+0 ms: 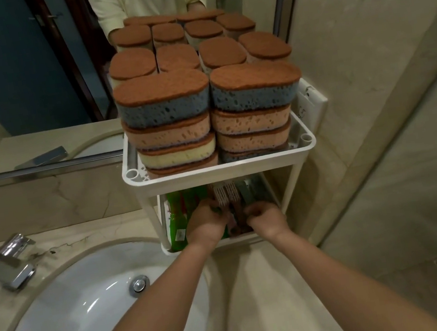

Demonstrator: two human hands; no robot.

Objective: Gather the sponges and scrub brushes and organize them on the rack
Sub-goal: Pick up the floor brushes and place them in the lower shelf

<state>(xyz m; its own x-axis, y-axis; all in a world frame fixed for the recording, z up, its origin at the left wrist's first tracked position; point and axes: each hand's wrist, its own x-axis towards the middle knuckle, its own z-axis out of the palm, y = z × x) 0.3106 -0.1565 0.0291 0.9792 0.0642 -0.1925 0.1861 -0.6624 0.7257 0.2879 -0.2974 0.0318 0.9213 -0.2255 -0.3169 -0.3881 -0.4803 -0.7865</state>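
A white two-tier rack [220,168] stands on the counter against the mirror. Its top tier holds several stacks of sponges [163,99] with brown scrub tops over blue, orange and yellow foam. In the lower tier lie green scrub brushes [177,224] at the left and a brown brush with pale bristles [226,195] in the middle. My left hand [206,222] and my right hand [265,216] both reach into the lower tier, fingers curled around the brown brush's handle area. What exactly each finger holds is partly hidden.
A white oval sink [71,314] with a chrome drain lies at the lower left, and a chrome faucet [5,263] stands behind it. The mirror [24,82] doubles the sponge stacks. A beige tiled wall [385,79] closes the right side, with a socket beside the rack.
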